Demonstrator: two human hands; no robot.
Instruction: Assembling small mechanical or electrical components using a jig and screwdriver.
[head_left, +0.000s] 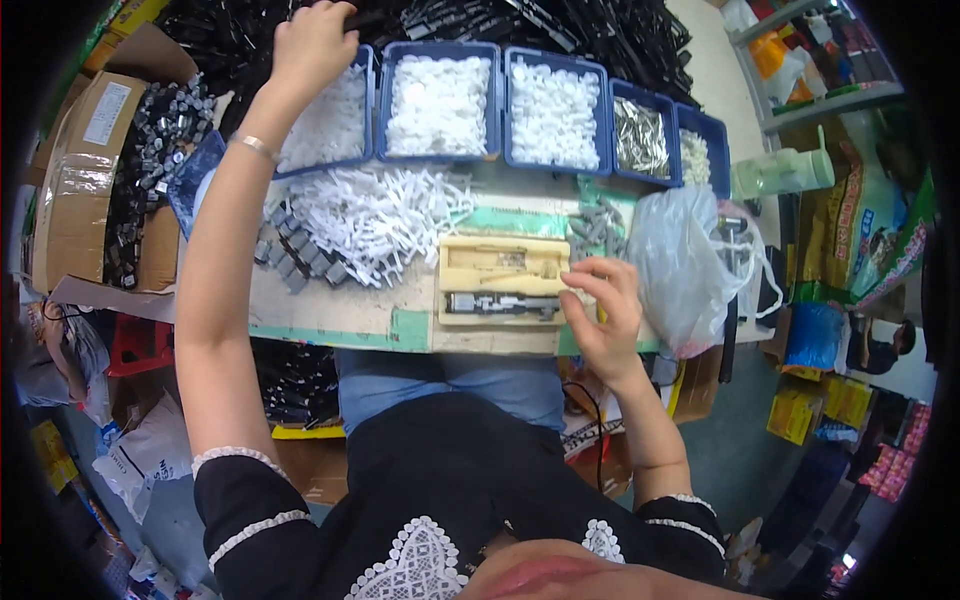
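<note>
We look down on a bench (320, 312) where a cream block (485, 281) with two long slots lies before the person. The black part (500, 304), fitted with bright metal pieces, lies lengthwise in the near slot. The right hand (606, 315) is at the block's right end, thumb and forefinger drawn to a narrow grip; we cannot tell whether something small is pinched there. The left hand (315, 45) reaches over the blue bins (497, 120) to the black pile (455, 25), its fingers curled downward; we cannot tell whether that grip is holding anything.

We judge the black part light and stiff, its smooth faces perhaps a little slippery, its small metal pieces the likeliest to shift if knocked. We would take hold of it by its two ends or along its long sides, keeping clear of the metal, and let the block steady it. White strips (370, 215) lie heaped left of the block; grey pieces (600, 230) lie beyond its right end.
</note>
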